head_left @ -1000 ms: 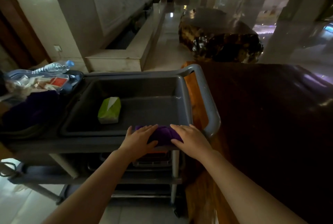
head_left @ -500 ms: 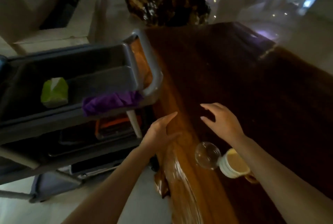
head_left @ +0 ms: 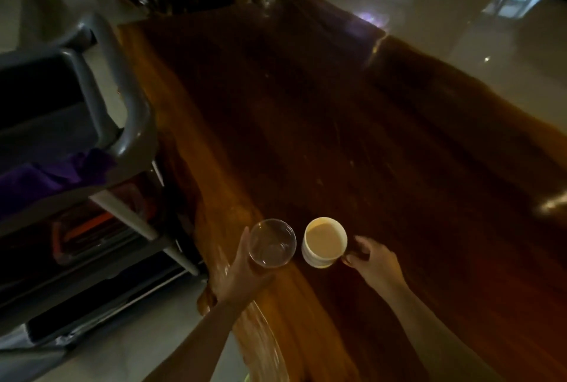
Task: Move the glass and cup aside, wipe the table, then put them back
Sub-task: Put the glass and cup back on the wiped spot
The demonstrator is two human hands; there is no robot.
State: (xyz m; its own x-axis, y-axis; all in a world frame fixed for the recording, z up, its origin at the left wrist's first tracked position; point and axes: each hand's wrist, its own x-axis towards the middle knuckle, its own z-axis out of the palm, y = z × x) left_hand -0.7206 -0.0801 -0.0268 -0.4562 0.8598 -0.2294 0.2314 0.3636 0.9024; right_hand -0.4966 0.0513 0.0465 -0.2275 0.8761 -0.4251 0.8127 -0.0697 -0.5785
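The left hand (head_left: 237, 271) is wrapping around the clear glass (head_left: 272, 243) from its left and underside, thumb reaching up along the rim's near-left edge; the fingers are hidden beneath the glass, so the grip looks closed on it, though whether the glass is lifted or still sitting on the wood is unclear. The right hand (head_left: 372, 260) is curling around the handle side of the white cup (head_left: 324, 243), fingers pinching at the cup's right wall. The cup is holding a pale, milky-brown drink nearly to the brim. Glass and cup are standing upright just beside each other, almost touching, near the left front edge of the dark wooden table (head_left: 352, 136), whose raw, wavy edge is glowing orange-brown below the hands.

To the left of the table, a grey service cart (head_left: 135, 123) is standing close against that edge, its curved handle rising near the wood. A purple cloth (head_left: 52, 176) is lying draped over the cart's top rim, well apart from both hands. Beyond the table's far end, a dark, knobbly mass is sitting on the pale polished floor (head_left: 491, 53).
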